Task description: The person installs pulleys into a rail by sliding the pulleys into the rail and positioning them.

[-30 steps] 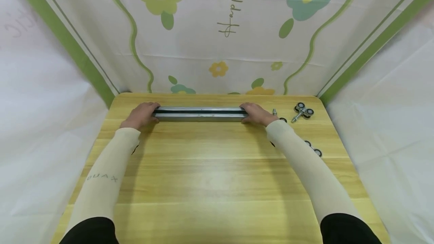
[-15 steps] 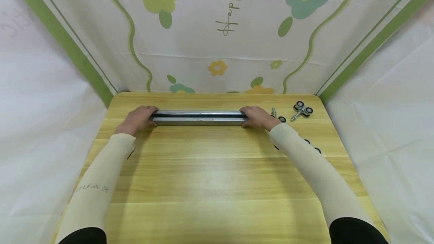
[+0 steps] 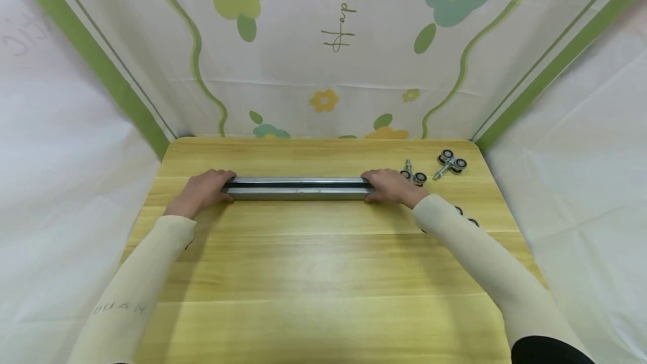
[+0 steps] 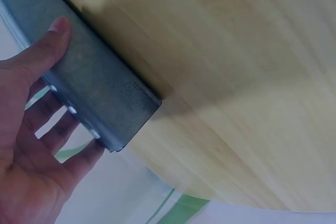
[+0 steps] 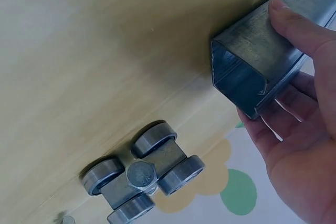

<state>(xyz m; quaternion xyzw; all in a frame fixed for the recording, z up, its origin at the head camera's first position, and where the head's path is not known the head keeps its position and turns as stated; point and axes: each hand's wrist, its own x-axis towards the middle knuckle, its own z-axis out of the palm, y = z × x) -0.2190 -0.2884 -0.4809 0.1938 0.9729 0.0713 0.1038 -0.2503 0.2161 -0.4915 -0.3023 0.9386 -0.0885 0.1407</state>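
Observation:
A grey metal channel rail point(image 3: 298, 190) lies crosswise on the wooden table, its long slot facing up. My left hand point(image 3: 203, 189) grips its left end, the thumb on the near side wall and the fingers over the far side, as the left wrist view shows on the rail point(image 4: 89, 72). At the other end my right hand point(image 3: 391, 185) holds the rail the same way. The right wrist view looks into the hollow open end of the rail point(image 5: 239, 74). Just beyond the right hand stands a four-wheeled roller trolley point(image 5: 142, 174) with a bolt.
Another roller trolley point(image 3: 450, 163) with its bolt lies at the table's back right corner. A further trolley point(image 3: 458, 210) is partly hidden behind the right sleeve point(image 3: 470, 251). A printed white cloth point(image 3: 283, 60) hangs behind the wooden table point(image 3: 313, 274).
Both hands have drawn the rail toward the body, away from the back edge of the table. The trolley beside the right hand now shows more fully.

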